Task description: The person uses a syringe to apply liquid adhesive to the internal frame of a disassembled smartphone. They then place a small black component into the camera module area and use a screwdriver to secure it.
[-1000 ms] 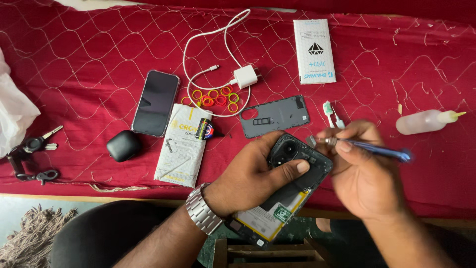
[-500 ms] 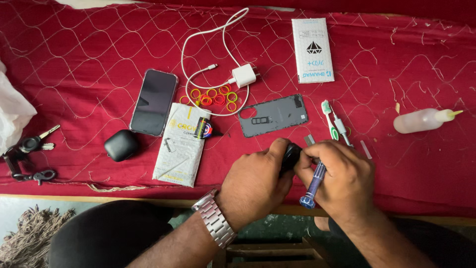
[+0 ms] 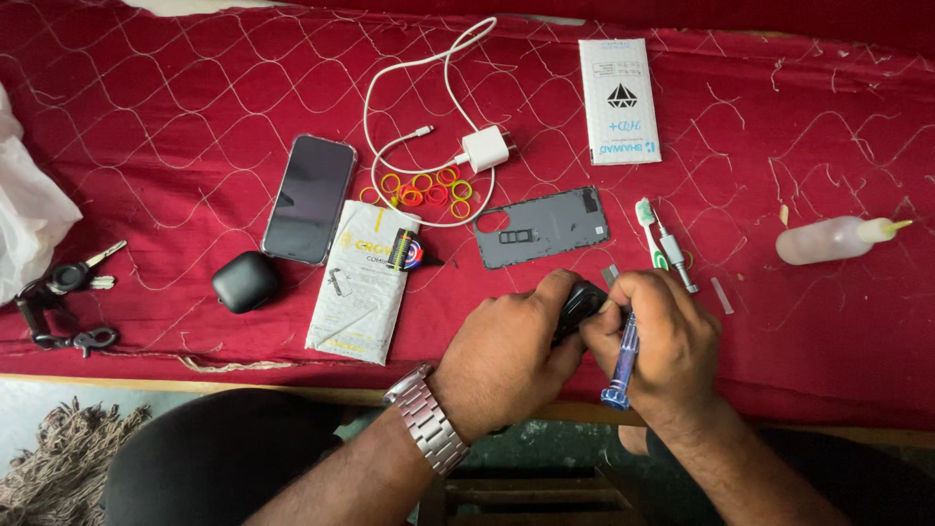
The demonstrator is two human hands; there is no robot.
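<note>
My left hand (image 3: 506, 356) grips an opened black phone (image 3: 580, 304) at the near edge of the red cloth; the hand hides most of it. My right hand (image 3: 662, 346) holds a blue-handled screwdriver (image 3: 621, 365), handle pointing toward me and tip at the phone's top. A grey phone back cover (image 3: 543, 226) lies just beyond the hands. A steel watch sits on my left wrist.
On the red cloth (image 3: 195, 117) lie a black phone (image 3: 310, 198), a black earbud case (image 3: 245, 281), a white packet (image 3: 362, 282), coloured rubber rings (image 3: 424, 190), a white charger with cable (image 3: 484, 148), a white box (image 3: 618, 100), a toothbrush (image 3: 649, 232), a squeeze bottle (image 3: 830, 240) and keys (image 3: 68, 292).
The phone has gone from lying open-face in my left palm to being covered by both hands. The screwdriver turned from pointing right to standing handle-down at the phone.
</note>
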